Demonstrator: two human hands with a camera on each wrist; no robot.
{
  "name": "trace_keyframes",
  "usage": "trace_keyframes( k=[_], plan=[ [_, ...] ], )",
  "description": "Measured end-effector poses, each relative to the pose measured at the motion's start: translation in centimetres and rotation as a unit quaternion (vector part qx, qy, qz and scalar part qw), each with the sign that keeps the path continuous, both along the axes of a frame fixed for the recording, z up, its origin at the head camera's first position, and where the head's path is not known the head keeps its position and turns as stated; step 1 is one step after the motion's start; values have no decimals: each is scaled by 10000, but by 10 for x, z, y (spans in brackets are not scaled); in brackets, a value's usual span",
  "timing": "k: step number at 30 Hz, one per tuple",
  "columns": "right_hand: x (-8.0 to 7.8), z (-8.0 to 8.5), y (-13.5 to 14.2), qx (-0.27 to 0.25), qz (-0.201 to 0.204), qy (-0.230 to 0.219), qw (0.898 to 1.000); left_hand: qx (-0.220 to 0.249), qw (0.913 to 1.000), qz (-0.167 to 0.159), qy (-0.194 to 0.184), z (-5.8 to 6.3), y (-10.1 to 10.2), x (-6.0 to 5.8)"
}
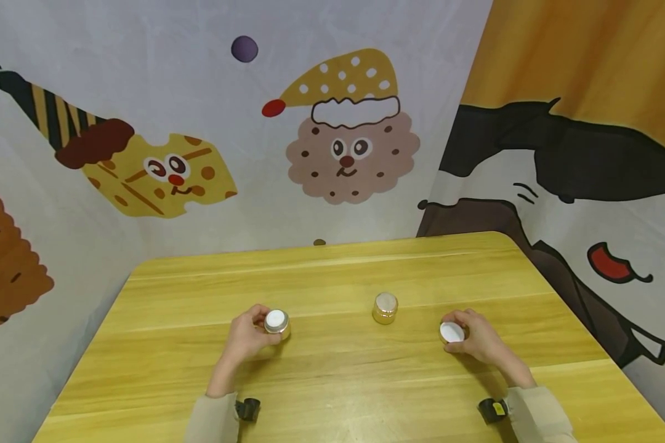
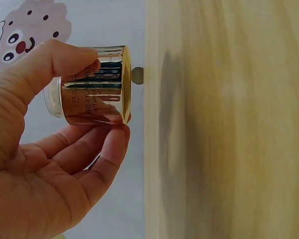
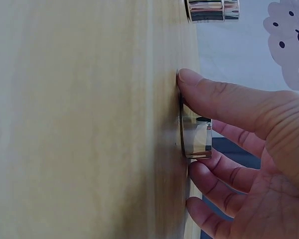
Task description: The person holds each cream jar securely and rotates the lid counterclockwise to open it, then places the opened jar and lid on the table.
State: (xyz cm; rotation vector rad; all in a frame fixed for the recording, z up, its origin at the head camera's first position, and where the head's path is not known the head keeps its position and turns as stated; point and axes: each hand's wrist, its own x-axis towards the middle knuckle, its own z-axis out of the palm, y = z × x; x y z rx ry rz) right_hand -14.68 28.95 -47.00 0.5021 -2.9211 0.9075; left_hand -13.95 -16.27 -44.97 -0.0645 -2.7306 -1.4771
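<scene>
My left hand (image 1: 245,337) grips a gold cosmetic jar (image 1: 278,324) at the left of the table, thumb on one side and fingers on the other. Its cap is off, and a white top faces up inside a clear rim. In the left wrist view dark print runs over the jar's shiny wall (image 2: 94,89), and its base hangs a little above the wood. At the right, my right hand (image 1: 481,339) pinches a gold jar lid (image 1: 452,333) whose white inside faces up. The right wrist view has that lid (image 3: 197,139) low at the tabletop, between thumb and fingers.
A second gold jar (image 1: 385,309), capped, stands upright between the hands, slightly farther back. The wooden table (image 1: 332,381) ends at a rounded far edge. Behind it hangs a cloth (image 1: 199,80) printed with cartoon figures.
</scene>
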Motion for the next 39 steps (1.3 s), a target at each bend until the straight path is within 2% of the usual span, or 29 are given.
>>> trace_keyframes(
  k=[26, 39],
  plan=[
    [0, 2, 1, 6, -40, -149, 9999, -231, 9995, -98, -188, -8, -1, -1],
    [0, 1, 0, -15, -32, -122, 9999, -339, 9986, 8, -399, -11, -3, -2]
  ],
)
